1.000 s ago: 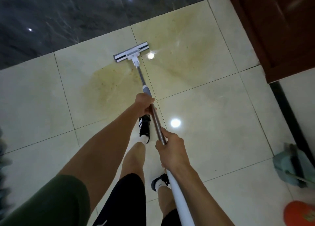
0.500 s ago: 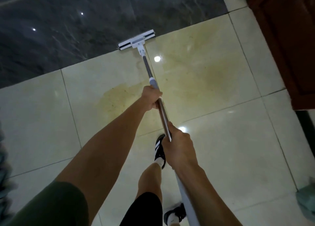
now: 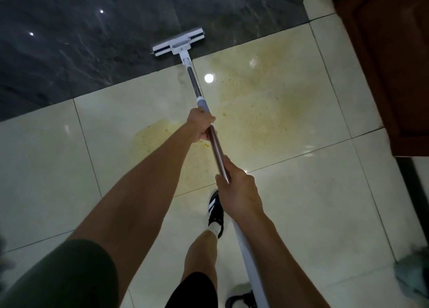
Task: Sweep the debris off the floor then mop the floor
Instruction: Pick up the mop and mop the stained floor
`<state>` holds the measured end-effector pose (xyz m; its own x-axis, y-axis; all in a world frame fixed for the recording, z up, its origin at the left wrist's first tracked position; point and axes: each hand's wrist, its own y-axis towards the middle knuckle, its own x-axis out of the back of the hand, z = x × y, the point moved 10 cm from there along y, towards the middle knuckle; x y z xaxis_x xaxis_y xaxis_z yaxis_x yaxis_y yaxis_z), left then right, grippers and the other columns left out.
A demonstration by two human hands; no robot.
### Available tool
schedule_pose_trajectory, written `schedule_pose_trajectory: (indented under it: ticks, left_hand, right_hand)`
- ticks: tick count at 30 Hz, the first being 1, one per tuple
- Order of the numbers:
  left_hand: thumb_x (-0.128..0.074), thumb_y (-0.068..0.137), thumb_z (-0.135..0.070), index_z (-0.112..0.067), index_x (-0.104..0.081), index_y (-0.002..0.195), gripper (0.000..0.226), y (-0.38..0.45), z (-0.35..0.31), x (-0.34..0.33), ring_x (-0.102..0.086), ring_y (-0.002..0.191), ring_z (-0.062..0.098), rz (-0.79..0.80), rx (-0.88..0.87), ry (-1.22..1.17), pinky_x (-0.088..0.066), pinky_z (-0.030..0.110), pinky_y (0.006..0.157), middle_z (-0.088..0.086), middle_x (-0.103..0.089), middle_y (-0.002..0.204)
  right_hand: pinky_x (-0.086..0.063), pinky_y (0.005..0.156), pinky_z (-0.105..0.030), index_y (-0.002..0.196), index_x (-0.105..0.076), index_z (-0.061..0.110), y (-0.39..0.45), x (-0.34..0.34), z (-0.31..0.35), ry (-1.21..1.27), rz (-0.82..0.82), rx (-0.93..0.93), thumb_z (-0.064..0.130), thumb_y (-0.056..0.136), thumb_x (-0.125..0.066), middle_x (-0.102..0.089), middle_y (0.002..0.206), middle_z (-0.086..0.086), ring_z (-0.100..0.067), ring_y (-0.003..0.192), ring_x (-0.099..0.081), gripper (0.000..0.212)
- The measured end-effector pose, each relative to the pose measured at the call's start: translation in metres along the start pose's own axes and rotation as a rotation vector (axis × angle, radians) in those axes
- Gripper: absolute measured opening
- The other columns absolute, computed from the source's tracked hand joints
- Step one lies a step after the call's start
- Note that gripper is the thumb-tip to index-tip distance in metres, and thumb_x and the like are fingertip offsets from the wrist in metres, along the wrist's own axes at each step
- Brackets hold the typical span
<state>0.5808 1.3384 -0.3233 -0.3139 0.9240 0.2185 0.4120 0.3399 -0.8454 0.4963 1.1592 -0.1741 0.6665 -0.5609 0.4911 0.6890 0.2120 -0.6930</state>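
Note:
A flat white mop head (image 3: 178, 42) lies on the dark marble floor (image 3: 92, 40), just past the seam with the cream tiles (image 3: 313, 203). Its metal pole (image 3: 217, 153) runs back toward me. My left hand (image 3: 200, 125) grips the pole below the grey collar. Lower down, my right hand (image 3: 239, 191) grips the same pole where metal meets the white lower section. A yellowish wet stain (image 3: 260, 112) with small crumbs spreads over the cream tiles on both sides of the pole.
A dark brown wooden cabinet (image 3: 390, 63) stands at the right. A teal cloth bundle (image 3: 413, 275) lies at the lower right edge. My black-and-white shoes (image 3: 216, 211) are on the tiles under the pole. Ceiling lights glint off the wet floor.
The mop head has slid forward from the stained cream tile onto the dark marble. Both arms have stretched out with it, and I have stepped forward.

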Motion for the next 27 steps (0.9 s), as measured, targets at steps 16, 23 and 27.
schedule_pose_trajectory:
  ticks: [16, 23, 27]
  left_hand:
    - [-0.065, 0.097, -0.008, -0.004, -0.047, 0.113, 0.025, -0.126, 0.134, -0.128, -0.071, 0.054, 0.028, 0.065, 0.05, 0.174, -0.059, 0.042, 0.048, 0.022, -0.065, 0.09]
    - [-0.064, 0.097, -0.007, -0.001, -0.048, 0.116, 0.025, -0.222, 0.226, -0.223, -0.074, 0.067, 0.034, 0.109, 0.061, 0.185, -0.063, 0.052, 0.062, 0.022, -0.066, 0.088]
    - [-0.063, 0.098, -0.007, 0.0, -0.049, 0.117, 0.025, -0.257, 0.252, -0.256, -0.073, 0.068, 0.034, 0.129, 0.056, 0.194, -0.063, 0.055, 0.065, 0.021, -0.066, 0.089]
  right_hand:
    - [-0.052, 0.076, -0.024, 0.15, -0.035, 0.039, -0.15, 0.011, -0.172, 0.153, 0.014, -0.048, 0.03, 0.102, -0.045, -0.068, 0.106, 0.003, -0.014, 0.088, -0.066, 0.05]
    - [-0.051, 0.063, -0.021, 0.147, -0.037, 0.042, -0.25, 0.035, -0.29, 0.152, 0.033, -0.08, 0.028, 0.102, -0.044, -0.067, 0.096, 0.003, -0.011, 0.077, -0.063, 0.048]
    - [-0.041, 0.044, -0.007, 0.15, -0.035, 0.038, -0.284, 0.05, -0.328, 0.171, 0.047, -0.112, 0.027, 0.103, -0.044, -0.067, 0.098, 0.002, -0.004, 0.069, -0.059, 0.049]
